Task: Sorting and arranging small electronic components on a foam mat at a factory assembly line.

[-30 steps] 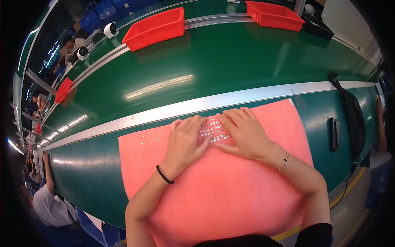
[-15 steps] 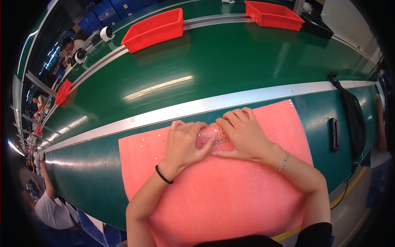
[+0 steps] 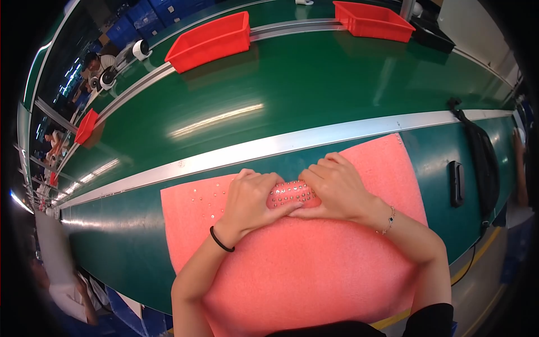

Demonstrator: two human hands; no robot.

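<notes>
A soft pink cloth (image 3: pixel 314 264) with a fuzzy surface lies over the near bench edge and down toward me. Its far middle part is bent up into a rounded bulge, where rows of small shiny studs (image 3: pixel 292 194) show. My left hand (image 3: pixel 250 196) grips the bulge's left end, and my right hand (image 3: pixel 334 188) grips the right end. Both thumbs lie along the near side, their tips close together. The fingertips are curled out of sight behind the cloth. More loose-spaced studs (image 3: pixel 208 200) dot the cloth left of my left hand, and a few sit at its far right corner.
Past a metal rail (image 3: pixel 247 151) stretches a green surface with red bins (image 3: pixel 210 45) along its far side. At right lie a black oblong object (image 3: pixel 456 184) and a black strap-like piece (image 3: pixel 480 151). A person in a light top (image 3: pixel 70 292) is at the left.
The studded part is curled into a rounder bulge, and my thumbs have come together in front of it. The person at the left has shifted position.
</notes>
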